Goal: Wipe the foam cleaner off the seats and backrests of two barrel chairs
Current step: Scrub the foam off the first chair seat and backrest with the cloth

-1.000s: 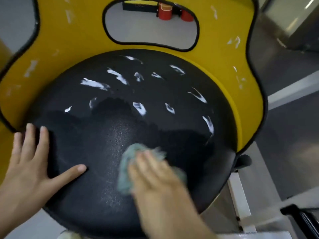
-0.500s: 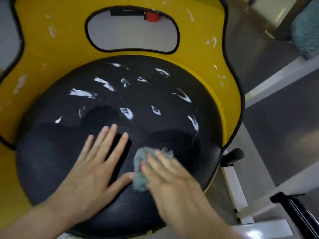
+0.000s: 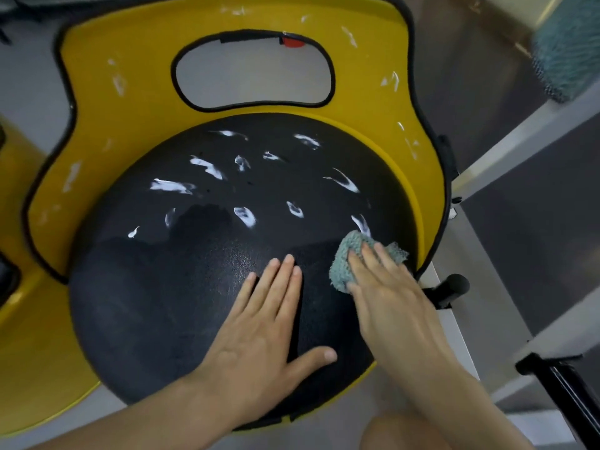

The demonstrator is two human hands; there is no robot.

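Cloth (image 3: 345, 259), soft and limp, likely wipes best pressed under the flat, open right hand (image 3: 389, 293); open left hand (image 3: 259, 336) rests flat on the glossy seat (image 3: 156, 287) streaked with foam (image 3: 245, 216).

left hand (image 3: 259, 332) flat, right hand (image 3: 386, 287) pressing

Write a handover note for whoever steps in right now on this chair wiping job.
Left hand: flat on the seat, holding nothing.
Right hand: straight fingers press the cloth on the seat's right side, beside a streak of foam.
Done: the seat's near half shows no foam.
Left: foam across the far half, flecks on the backrest, then the second chair at left, mostly out of frame.
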